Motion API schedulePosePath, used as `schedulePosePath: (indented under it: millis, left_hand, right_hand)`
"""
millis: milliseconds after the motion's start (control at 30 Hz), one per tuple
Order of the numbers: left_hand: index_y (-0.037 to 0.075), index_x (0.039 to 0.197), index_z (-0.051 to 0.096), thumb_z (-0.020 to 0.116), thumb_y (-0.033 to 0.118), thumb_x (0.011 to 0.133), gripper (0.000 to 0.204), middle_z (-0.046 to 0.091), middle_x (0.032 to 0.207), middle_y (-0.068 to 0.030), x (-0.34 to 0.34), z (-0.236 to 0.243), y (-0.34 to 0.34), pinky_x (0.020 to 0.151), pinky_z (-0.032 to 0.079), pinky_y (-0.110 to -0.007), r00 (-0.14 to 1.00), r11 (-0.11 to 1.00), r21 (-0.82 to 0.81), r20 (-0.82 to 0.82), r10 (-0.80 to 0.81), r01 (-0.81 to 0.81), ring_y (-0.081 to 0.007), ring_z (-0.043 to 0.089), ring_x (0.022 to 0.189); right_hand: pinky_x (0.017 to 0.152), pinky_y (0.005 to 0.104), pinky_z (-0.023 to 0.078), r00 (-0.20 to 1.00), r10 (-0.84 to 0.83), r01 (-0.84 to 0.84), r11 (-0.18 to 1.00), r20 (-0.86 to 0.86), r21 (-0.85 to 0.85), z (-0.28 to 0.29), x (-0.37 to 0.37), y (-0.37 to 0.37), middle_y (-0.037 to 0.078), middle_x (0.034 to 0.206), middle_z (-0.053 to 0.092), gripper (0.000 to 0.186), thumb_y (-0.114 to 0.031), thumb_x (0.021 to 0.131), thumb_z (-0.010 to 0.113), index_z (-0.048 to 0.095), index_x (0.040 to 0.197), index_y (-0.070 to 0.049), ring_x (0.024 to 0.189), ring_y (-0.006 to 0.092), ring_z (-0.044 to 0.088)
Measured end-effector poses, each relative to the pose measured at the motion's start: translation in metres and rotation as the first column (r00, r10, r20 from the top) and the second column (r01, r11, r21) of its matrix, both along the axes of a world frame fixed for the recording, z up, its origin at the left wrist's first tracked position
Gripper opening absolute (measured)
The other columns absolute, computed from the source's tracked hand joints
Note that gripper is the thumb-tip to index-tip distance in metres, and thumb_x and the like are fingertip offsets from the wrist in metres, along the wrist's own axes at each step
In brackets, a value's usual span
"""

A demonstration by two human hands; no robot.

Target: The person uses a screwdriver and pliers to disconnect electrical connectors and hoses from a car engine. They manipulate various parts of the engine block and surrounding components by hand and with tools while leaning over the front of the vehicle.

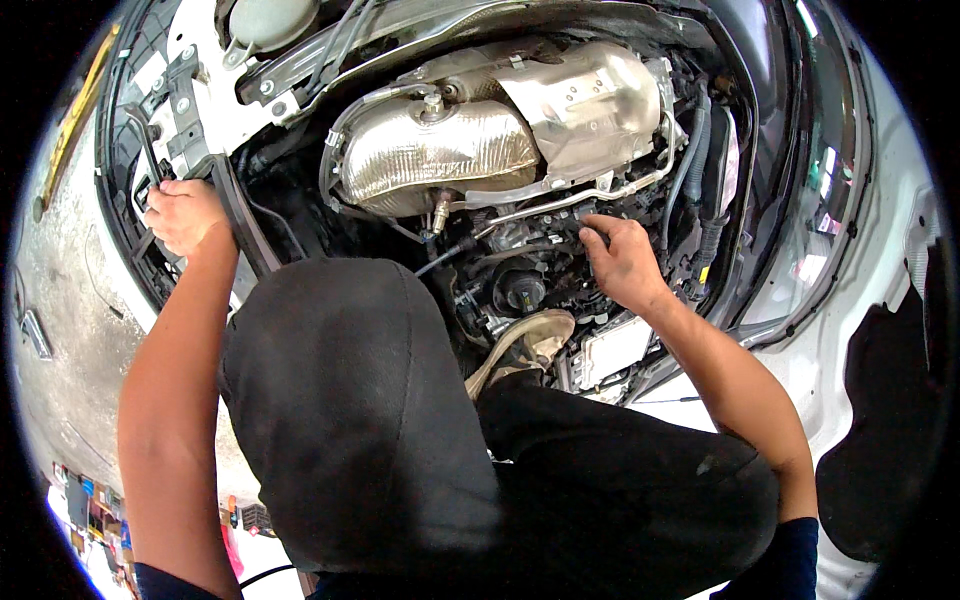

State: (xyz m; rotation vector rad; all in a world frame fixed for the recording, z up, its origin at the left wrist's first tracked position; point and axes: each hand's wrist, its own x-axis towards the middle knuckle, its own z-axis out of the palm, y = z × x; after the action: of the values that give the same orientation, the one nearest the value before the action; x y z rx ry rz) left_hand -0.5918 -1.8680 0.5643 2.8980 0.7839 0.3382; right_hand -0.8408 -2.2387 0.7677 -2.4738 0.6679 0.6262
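We have the car's engine bay (420, 42) as the carrier: toward its far edge sit a ribbed silver shield (440, 155) and, right beside it, a smoother shield (590, 110). Nearer its close edge we find a round black cap (522, 290). On the concrete floor (75, 330), near its left side, lies a small metallic object (36, 334), too small to identify.

A: Viewpoint?
B: Head-worn fisheye, left of pair; faces down past wearer's bent legs (335, 370) onto the engine (522, 288).
A: Range?
B: Close: legs nearest, engine just beyond, floor (85, 350) farther off.
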Motion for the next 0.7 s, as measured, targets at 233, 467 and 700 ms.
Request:
schedulePosePath:
  millis: [233,467,700]
  left_hand:
    - [0.009,0.11,0.063,0.043,0.033,0.092,0.036,0.059,0.101,-0.0177,0.0,0.0,0.0,0.078,0.048,-0.049,1.0,1.0,0.015,0.009,-0.004,0.004,-0.0365,0.06,0.094]
    - [0.008,0.108,0.063,0.042,0.034,0.092,0.037,0.059,0.102,-0.0184,-0.001,0.004,-0.006,0.077,0.048,-0.049,1.0,1.0,-0.002,0.009,0.005,-0.005,-0.0373,0.059,0.094]
    - [0.008,0.11,0.062,0.042,0.035,0.092,0.038,0.058,0.103,-0.0192,-0.001,0.0,0.0,0.078,0.048,-0.05,1.0,1.0,0.005,0.003,0.0,0.0,-0.0373,0.059,0.094]
  right_hand:
    - [0.071,0.0469,0.051,0.974,0.189,-0.203,0.973,-0.125,-0.106,0.004,0.008,0.01,0.026,0.075,0.064,0.016,-0.009,0.085,0.056,0.063,0.092,0.004,0.075,0.0405,0.064]
    - [0.071,0.0443,0.054,0.763,0.442,-0.559,0.817,-0.471,-0.139,0.028,0.023,0.018,0.019,0.086,0.065,0.026,-0.005,0.076,0.06,0.057,0.101,-0.002,0.078,0.0362,0.067]
    - [0.07,0.0419,0.055,0.651,0.552,-0.694,0.711,-0.521,-0.115,0.039,0.014,0.04,0.015,0.091,0.063,0.045,-0.006,0.081,0.055,0.052,0.125,-0.002,0.077,0.03,0.067]
